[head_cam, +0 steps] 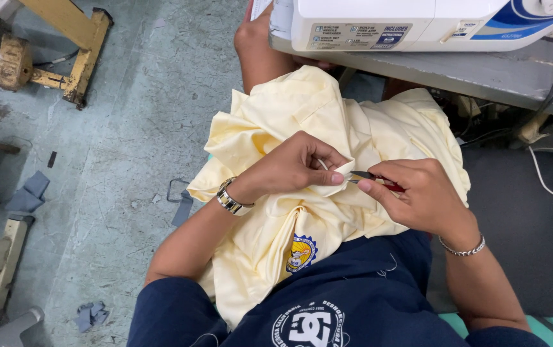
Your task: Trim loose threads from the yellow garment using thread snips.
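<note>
A pale yellow garment with a round blue and yellow badge lies bunched on my lap. My left hand, with a metal watch on its wrist, pinches a small fold of the cloth near the middle. My right hand, wearing a thin bracelet, grips a small red-handled cutting tool. The tool's metal tip touches the pinched fold, right by my left thumb and finger. Most of the tool's handle is hidden inside my right hand.
A white sewing machine stands on a grey table ahead, with cables hanging at the right. Yellow-painted wooden frames stand at the far left. Blue cloth scraps lie on the concrete floor.
</note>
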